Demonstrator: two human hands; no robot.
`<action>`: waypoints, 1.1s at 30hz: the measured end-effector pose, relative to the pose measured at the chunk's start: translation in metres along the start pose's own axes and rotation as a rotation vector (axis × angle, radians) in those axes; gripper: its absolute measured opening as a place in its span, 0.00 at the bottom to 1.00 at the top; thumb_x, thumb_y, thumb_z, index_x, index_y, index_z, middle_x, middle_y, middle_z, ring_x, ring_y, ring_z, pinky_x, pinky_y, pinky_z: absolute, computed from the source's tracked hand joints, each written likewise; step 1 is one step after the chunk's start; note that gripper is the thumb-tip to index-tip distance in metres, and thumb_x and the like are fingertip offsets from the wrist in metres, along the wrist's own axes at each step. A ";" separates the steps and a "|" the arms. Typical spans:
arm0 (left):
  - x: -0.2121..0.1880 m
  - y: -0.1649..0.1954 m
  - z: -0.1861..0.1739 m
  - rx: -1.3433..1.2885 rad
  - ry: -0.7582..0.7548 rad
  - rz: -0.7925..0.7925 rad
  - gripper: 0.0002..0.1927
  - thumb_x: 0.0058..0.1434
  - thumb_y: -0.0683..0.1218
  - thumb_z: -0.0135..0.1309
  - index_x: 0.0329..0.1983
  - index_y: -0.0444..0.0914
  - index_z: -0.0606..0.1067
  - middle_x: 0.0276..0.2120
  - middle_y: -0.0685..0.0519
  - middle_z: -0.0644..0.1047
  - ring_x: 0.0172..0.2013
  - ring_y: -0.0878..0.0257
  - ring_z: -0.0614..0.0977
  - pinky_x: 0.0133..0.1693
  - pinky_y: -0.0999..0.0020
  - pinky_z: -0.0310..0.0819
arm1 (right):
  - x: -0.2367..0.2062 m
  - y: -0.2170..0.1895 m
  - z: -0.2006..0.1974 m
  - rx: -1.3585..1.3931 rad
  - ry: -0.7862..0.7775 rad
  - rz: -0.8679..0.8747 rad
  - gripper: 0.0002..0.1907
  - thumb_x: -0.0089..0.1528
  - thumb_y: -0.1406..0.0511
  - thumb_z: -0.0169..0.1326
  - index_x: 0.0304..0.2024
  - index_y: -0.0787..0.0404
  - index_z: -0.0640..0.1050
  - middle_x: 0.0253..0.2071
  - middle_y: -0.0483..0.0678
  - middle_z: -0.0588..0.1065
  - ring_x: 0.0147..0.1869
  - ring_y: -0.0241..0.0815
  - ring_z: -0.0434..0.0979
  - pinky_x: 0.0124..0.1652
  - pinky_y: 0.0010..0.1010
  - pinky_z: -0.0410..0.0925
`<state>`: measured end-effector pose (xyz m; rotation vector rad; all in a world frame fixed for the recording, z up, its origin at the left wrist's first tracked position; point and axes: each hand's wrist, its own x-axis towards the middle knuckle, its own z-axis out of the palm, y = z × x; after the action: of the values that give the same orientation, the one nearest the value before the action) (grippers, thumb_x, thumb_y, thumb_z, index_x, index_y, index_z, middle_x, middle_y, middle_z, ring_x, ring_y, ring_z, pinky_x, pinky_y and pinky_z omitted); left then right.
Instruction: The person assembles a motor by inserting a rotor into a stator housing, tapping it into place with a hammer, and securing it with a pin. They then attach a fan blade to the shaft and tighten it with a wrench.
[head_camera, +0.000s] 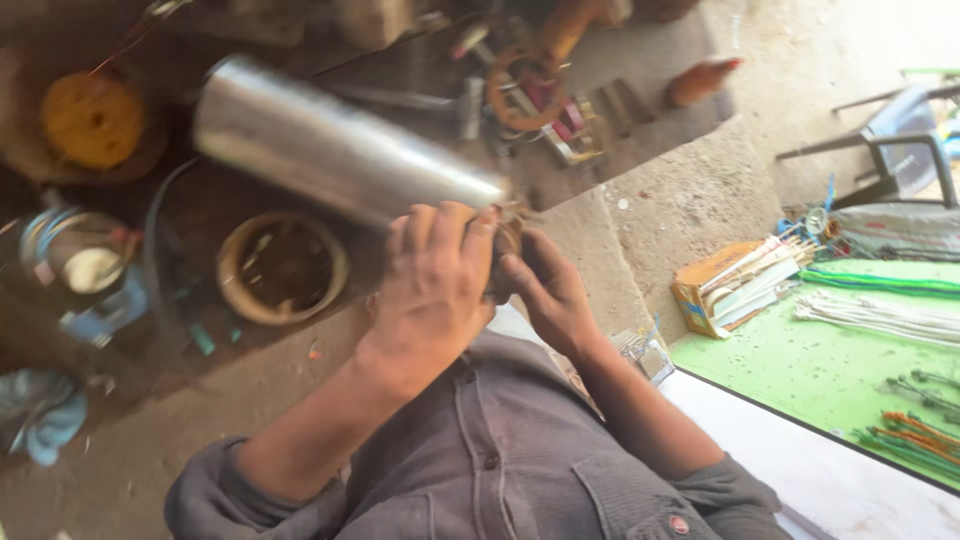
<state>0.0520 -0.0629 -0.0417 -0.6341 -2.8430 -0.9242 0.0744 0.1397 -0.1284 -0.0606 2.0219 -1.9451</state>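
Note:
A shiny steel cylinder (330, 150) lies slanted from upper left down to the centre, blurred by motion. My left hand (432, 290) wraps over its near end, fingers curled round the rim. My right hand (552, 295) is right beside it, fingers pinched on a small brownish part (508, 238) at that same end of the cylinder. What the part is cannot be made out. Both forearms come up from my grey buttoned shirt (500, 460) at the bottom.
On the dirty floor lie a round tan ring (283, 268), a yellow spool (92, 120), an orange-red tool cluster (530, 85) and a blue cloth (40, 415). At right, a green mat (800, 370) holds wires beside a cardboard box of white sticks (735, 285). A chair (900, 140) stands behind.

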 end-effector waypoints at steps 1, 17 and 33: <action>0.015 0.011 0.012 -0.008 -0.004 0.034 0.45 0.39 0.49 0.72 0.63 0.36 0.70 0.49 0.47 0.70 0.52 0.49 0.70 0.54 0.51 0.64 | 0.000 0.003 -0.016 0.035 0.073 -0.022 0.20 0.74 0.61 0.50 0.63 0.69 0.71 0.47 0.46 0.75 0.47 0.34 0.75 0.46 0.27 0.72; 0.068 0.070 0.116 -0.336 0.030 -0.315 0.21 0.58 0.45 0.65 0.55 0.37 0.77 0.52 0.48 0.79 0.50 0.56 0.81 0.51 0.63 0.76 | 0.094 0.135 -0.316 0.280 0.565 0.181 0.20 0.72 0.56 0.48 0.56 0.66 0.73 0.44 0.52 0.79 0.42 0.43 0.82 0.38 0.30 0.75; -0.102 0.053 0.115 -0.262 0.420 -1.021 0.19 0.66 0.45 0.60 0.60 0.37 0.76 0.54 0.51 0.80 0.44 0.66 0.81 0.49 0.70 0.75 | 0.115 0.145 -0.354 -0.010 0.447 0.344 0.26 0.71 0.48 0.46 0.59 0.59 0.63 0.38 0.54 0.80 0.32 0.39 0.80 0.32 0.28 0.72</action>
<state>0.1721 0.0064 -0.1274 1.0043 -2.5536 -1.3167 -0.0995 0.4611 -0.2902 0.7301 2.1221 -1.8398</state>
